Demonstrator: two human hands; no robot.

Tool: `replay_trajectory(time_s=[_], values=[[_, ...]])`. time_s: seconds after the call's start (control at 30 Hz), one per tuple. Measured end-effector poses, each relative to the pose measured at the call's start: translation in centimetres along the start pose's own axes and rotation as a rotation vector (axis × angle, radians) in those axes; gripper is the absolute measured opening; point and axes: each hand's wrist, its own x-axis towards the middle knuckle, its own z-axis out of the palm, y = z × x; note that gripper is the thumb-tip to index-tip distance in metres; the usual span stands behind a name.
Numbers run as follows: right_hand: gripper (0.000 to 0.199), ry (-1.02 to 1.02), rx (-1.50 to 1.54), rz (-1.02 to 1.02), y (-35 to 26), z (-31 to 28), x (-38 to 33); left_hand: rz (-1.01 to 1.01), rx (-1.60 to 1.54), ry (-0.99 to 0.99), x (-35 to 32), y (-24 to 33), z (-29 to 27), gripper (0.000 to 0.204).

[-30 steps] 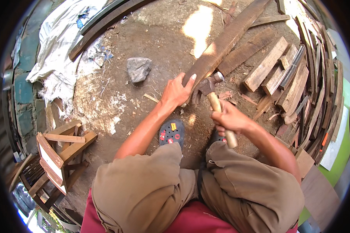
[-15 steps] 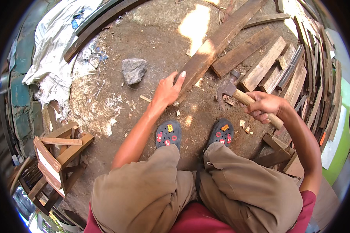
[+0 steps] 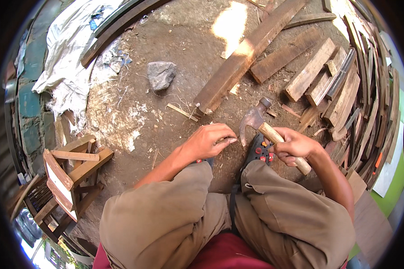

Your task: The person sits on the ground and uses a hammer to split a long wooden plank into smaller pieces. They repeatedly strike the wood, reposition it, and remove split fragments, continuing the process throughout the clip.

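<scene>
My right hand point(image 3: 294, 145) grips the wooden handle of a claw hammer point(image 3: 268, 130), its rusty head tilted up and to the left above my right shoe. My left hand point(image 3: 211, 140) hangs in front of my left knee, over the left shoe, thumb and fingers pressed together. Whatever lies between its fingertips is too small to make out. Ahead of both hands a long brown wooden beam point(image 3: 242, 60) rests on the ground, running from near centre to the far right. Neither hand touches it.
A grey stone point(image 3: 161, 75) and a thin wood strip point(image 3: 182, 112) lie left of the beam. Short planks point(image 3: 309, 69) and stacked boards point(image 3: 377, 103) fill the right side. At left are a small wooden stool-like frame point(image 3: 76, 175) and a white sack point(image 3: 69, 58).
My left hand has let go of the beam's near end and drawn back toward my knees, fingers closing. The hammer in my right hand has come slightly left and nearer my body.
</scene>
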Motion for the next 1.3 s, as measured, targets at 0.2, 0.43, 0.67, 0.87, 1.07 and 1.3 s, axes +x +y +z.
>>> replay_trajectory(time_s=[0.2,0.43,0.67,0.87,1.07,1.3], values=[[0.021,0.180,0.194,-0.208,3.8,2.5,3.6,-0.043,0.086,0.046,-0.6,-0.1,-1.7,0.025],[0.022,0.414,0.400,-0.580,5.4,7.1,11.7,-0.316,0.076,0.666,3.7,-6.9,-6.1,0.032],[0.023,0.412,0.395,-0.514,4.1,10.6,13.0,-0.604,-0.002,0.345,5.5,-8.3,-3.4,0.067],[0.032,0.310,0.358,-0.497,4.6,11.2,13.1,-0.592,0.042,0.362,5.9,-8.6,-3.4,0.067],[0.025,0.240,0.228,-0.416,4.3,9.5,11.7,-0.641,0.052,0.312,6.7,-9.0,-4.1,0.066],[0.021,0.084,0.065,-0.223,2.0,5.3,10.2,-0.615,0.086,0.290,7.3,-10.4,-4.2,0.067]])
